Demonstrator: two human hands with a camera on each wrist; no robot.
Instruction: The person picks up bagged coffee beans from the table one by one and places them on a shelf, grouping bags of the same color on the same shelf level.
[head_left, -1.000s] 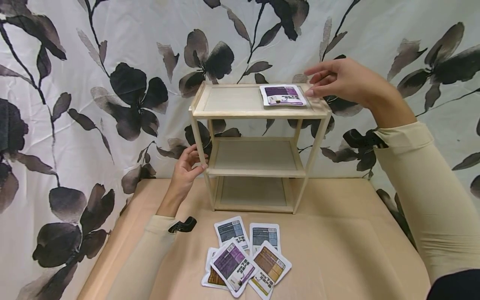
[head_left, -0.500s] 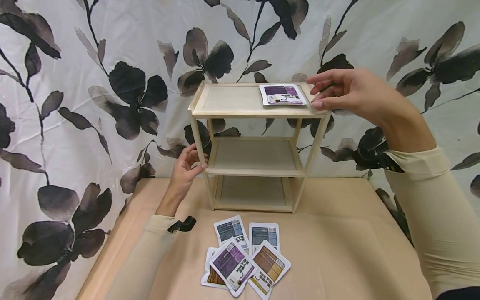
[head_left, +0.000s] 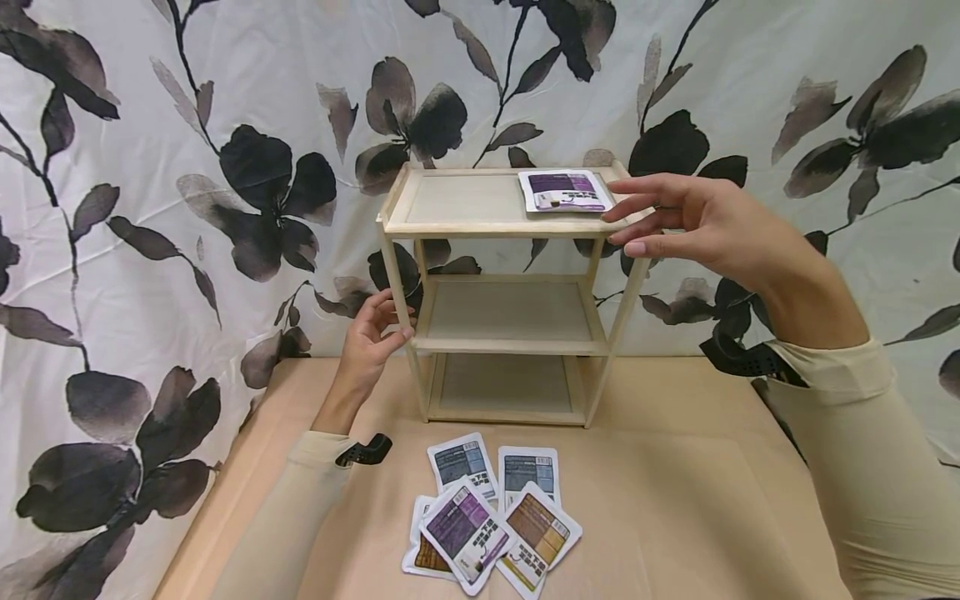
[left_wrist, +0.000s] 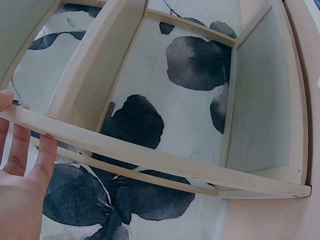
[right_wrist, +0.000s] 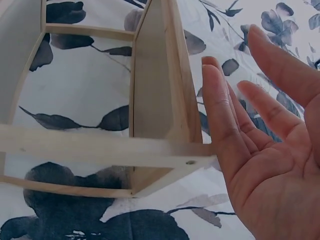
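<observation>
A three-tier pale wooden shelf [head_left: 510,345] stands on the table against the backdrop. My left hand [head_left: 363,346] grips its left front post [left_wrist: 150,151], thumb on one side and fingers on the other. On the top tier, towards the right, lies a flat white-edged packet with a purple label [head_left: 567,192]. My right hand [head_left: 720,225] is beside the upper right corner of the shelf, holding nothing. Its fingers are loosely extended and spread, as the right wrist view also shows. The middle tier [head_left: 517,312] and bottom tier [head_left: 510,386] bear nothing.
In front of the shelf several packets overlap on the tan table [head_left: 675,500]: a purple one [head_left: 467,533] on top, a brown-and-yellow one [head_left: 542,533], two blue-grey ones, including a blue-grey packet [head_left: 529,475], and a partly hidden brown packet [head_left: 429,558]. A floral cloth [head_left: 262,192] hangs behind.
My right hand has come down and slightly right, away from the packet on the top tier, to the shelf's right corner. The left hand and the packets have stayed put.
</observation>
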